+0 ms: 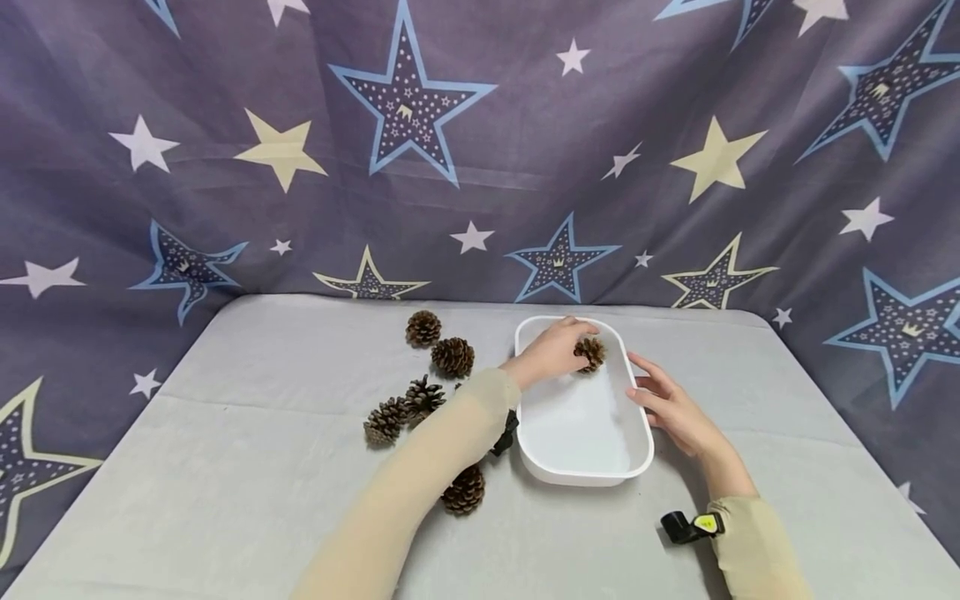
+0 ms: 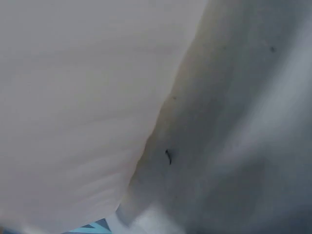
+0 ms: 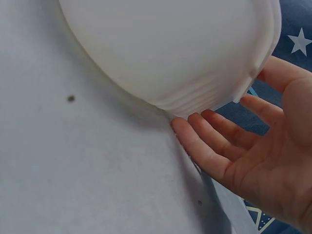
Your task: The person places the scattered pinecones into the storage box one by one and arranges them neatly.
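Observation:
My left hand (image 1: 553, 350) reaches over the left side of a white plastic tub (image 1: 585, 433). Its fingers and thumb pinch a brown pine cone (image 1: 591, 355) inside the tub's far half. On the tub's right side, my right hand (image 1: 678, 412) holds the wall, thumb at the rim and fingers against the outside. The right wrist view shows the fingertips (image 3: 181, 126) low against the tub's outer wall. Only the tub's outer wall (image 2: 83, 107) and the cloth appear in the left wrist view; the left hand is out of sight there.
Left of the tub, several more pine cones lie on the grey cloth-covered table (image 1: 225, 483), including one at the back (image 1: 423, 329) and one nearer me (image 1: 463, 490). My left forearm partly covers this group. A star-patterned curtain (image 1: 450, 208) hangs behind the table.

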`<state>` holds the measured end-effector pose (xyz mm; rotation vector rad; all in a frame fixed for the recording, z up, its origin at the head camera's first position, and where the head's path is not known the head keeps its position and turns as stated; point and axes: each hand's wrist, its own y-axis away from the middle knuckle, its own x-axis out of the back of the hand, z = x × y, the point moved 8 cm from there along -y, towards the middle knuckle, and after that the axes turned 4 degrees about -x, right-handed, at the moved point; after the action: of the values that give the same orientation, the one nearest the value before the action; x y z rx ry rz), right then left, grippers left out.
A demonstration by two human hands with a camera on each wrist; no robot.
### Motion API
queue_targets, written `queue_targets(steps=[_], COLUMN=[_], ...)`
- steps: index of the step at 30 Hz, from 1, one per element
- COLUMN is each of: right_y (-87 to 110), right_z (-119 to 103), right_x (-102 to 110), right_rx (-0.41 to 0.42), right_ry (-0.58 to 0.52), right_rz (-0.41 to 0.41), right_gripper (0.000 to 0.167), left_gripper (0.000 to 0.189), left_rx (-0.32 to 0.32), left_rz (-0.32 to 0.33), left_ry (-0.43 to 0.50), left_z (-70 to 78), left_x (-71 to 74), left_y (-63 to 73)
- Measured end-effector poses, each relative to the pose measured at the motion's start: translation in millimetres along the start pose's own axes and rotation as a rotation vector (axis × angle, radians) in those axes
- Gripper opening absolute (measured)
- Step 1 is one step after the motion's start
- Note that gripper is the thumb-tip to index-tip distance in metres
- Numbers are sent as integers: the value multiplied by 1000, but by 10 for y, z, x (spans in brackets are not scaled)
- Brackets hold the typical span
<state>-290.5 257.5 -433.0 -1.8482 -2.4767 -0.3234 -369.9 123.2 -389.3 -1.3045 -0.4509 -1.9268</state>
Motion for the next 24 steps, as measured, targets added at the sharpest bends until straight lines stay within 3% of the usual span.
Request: queue_targets(steps=[15, 24], right_y=[4, 3], right_z=[-14, -12], right_x=[-10, -19], right_rx=[-3, -9], right_ry=[-9, -3], right_rz=[-5, 2], right_gripper=[65, 65], left_gripper=[43, 36], left_rx=[-67, -129], left_rz=[-14, -3], left_ry=[-41, 12], left_z=[136, 190], left_x=[241, 411], left_y=[188, 370])
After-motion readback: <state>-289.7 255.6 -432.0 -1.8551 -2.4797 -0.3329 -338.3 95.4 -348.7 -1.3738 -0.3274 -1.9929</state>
